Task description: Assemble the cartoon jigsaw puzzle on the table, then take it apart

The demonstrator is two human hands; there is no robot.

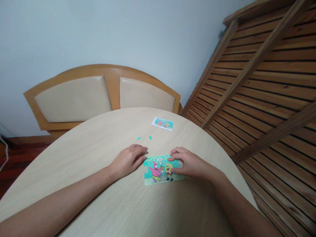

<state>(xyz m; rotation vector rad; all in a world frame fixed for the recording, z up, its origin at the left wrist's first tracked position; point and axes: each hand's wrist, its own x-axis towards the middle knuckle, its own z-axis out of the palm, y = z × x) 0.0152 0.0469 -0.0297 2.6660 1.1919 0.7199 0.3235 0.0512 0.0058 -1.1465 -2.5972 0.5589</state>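
A jigsaw puzzle (156, 171) with a pink, a yellow and a pale cartoon figure on turquoise lies flat on the table in front of me. A small table-coloured patch shows at its left edge. My right hand (189, 163) rests over the puzzle's right end, thumb and fingers apart, covering that part. Beside the upper left corner, my left hand (130, 158) lies on the table with its fingers loosely stretched and nothing visible in it. Beyond the left hand are two loose turquoise puzzle pieces, a left one (138, 138) and a right one (150, 138).
A small picture card (163, 123) with a similar cartoon print lies farther back on the round wooden table (98, 138). Behind the table stands a padded wooden backrest (113, 89) against the wall. A slatted wooden frame (259, 89) leans at the right.
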